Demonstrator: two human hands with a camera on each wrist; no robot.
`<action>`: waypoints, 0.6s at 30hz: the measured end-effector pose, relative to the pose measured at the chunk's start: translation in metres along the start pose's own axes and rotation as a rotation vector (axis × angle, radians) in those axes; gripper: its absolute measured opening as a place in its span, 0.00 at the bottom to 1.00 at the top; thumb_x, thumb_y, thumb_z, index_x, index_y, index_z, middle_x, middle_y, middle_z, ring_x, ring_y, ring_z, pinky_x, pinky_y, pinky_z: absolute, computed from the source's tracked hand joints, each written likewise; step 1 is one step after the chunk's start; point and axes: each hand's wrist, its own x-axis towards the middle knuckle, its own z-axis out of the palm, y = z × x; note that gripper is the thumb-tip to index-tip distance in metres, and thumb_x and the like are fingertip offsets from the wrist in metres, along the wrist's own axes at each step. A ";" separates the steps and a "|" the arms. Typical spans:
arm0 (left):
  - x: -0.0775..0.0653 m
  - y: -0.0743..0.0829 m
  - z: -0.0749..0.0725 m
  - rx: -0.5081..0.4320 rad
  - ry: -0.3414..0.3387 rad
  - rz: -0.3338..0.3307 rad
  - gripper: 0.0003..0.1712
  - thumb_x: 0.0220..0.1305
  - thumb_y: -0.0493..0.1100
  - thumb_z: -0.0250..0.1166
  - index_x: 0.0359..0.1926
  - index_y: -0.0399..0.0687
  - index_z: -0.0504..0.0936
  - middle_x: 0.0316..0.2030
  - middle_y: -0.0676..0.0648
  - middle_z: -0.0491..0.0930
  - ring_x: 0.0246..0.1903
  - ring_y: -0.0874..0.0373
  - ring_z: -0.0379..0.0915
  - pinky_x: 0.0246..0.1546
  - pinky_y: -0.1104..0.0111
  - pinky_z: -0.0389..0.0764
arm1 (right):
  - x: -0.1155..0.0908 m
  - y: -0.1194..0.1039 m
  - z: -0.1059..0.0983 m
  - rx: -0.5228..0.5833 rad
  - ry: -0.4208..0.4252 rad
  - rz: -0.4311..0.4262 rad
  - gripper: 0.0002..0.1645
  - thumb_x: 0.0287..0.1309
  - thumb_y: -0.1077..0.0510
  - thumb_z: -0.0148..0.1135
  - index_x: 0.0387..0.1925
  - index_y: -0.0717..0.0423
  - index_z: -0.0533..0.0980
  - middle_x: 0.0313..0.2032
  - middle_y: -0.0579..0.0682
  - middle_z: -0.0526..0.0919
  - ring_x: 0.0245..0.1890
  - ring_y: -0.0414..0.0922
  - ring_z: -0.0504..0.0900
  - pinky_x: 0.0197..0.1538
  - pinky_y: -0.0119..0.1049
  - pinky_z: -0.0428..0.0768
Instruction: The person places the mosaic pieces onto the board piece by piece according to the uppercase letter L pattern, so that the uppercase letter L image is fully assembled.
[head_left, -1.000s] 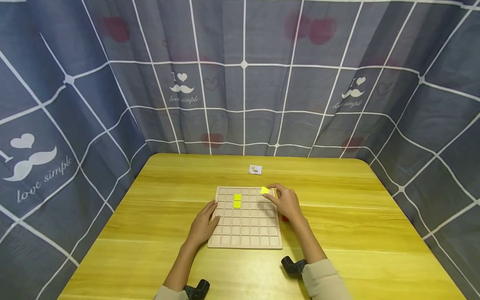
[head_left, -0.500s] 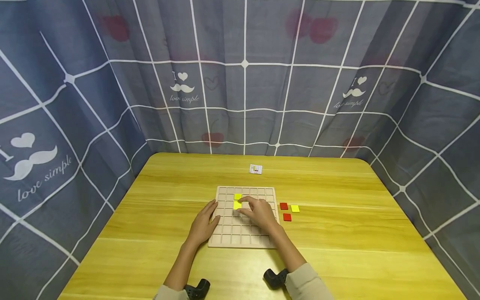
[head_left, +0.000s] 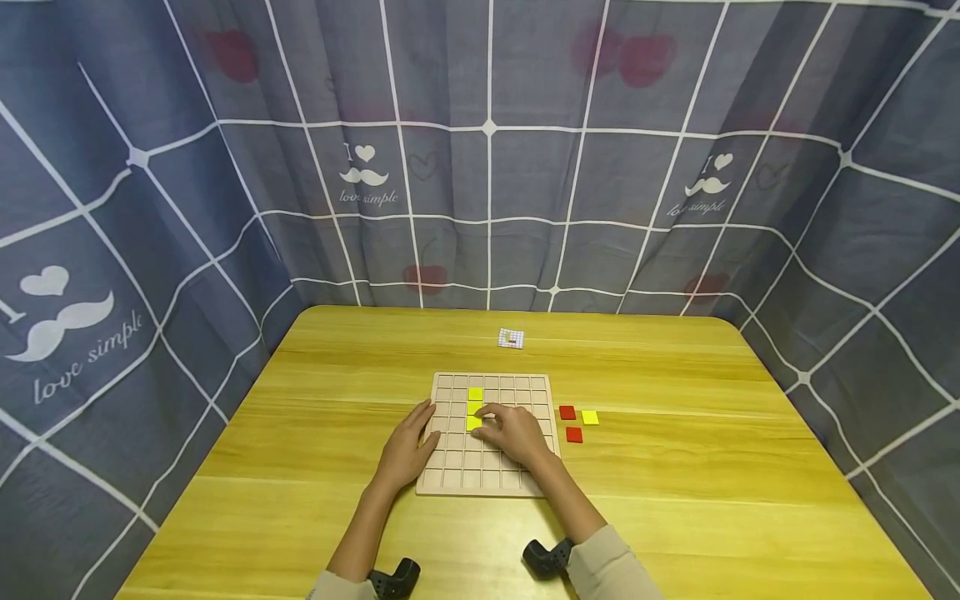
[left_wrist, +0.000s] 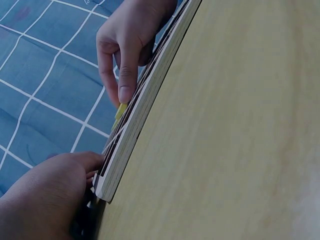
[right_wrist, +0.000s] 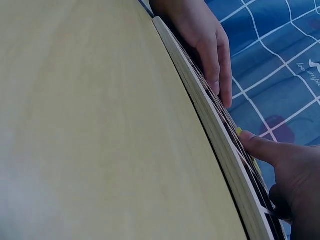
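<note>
A pale wooden grid board (head_left: 450, 479) lies on the table. Three yellow square tiles form a column in its upper left part, the top one (head_left: 476, 393) farthest from me. At the column's near end, my right hand (head_left: 513, 435) pinches the lowest yellow tile (head_left: 473, 423) between thumb and index finger, at the board's surface. Yellow also shows by that hand's fingertips in the left wrist view, where a tile (left_wrist: 121, 111) appears edge-on. My left hand (head_left: 405, 450) rests along the board's left edge, fingers fairly straight.
Right of the board lie two red tiles, one (head_left: 567, 412) behind the other (head_left: 574, 435), and a loose yellow tile (head_left: 590, 417). Beyond the board is a small card with a grid pattern (head_left: 511, 338). A checked curtain (head_left: 487, 175) surrounds the table's back and sides.
My right hand has carried a yellow tile from above the board's far right corner leftward, then down to the cell below the two others. The left hand has stayed put.
</note>
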 end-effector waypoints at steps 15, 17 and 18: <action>0.000 -0.001 0.001 0.008 0.012 0.015 0.28 0.65 0.43 0.57 0.64 0.38 0.66 0.66 0.43 0.60 0.64 0.42 0.55 0.59 0.47 0.60 | 0.000 0.001 0.000 0.012 0.009 -0.015 0.20 0.47 0.42 0.68 0.41 0.46 0.81 0.09 0.35 0.57 0.11 0.32 0.50 0.15 0.27 0.55; 0.000 -0.001 0.001 0.006 0.017 0.024 0.28 0.65 0.43 0.58 0.64 0.38 0.66 0.65 0.42 0.60 0.64 0.42 0.55 0.59 0.47 0.60 | -0.001 0.002 -0.003 0.050 0.015 -0.011 0.21 0.46 0.43 0.69 0.42 0.47 0.81 0.09 0.35 0.57 0.11 0.32 0.50 0.15 0.27 0.55; 0.000 -0.001 0.001 0.006 0.019 0.028 0.28 0.65 0.43 0.58 0.64 0.38 0.66 0.65 0.42 0.60 0.64 0.42 0.55 0.59 0.47 0.60 | -0.002 0.003 -0.005 0.072 0.017 -0.005 0.21 0.46 0.44 0.69 0.42 0.47 0.81 0.09 0.36 0.57 0.11 0.32 0.50 0.15 0.27 0.55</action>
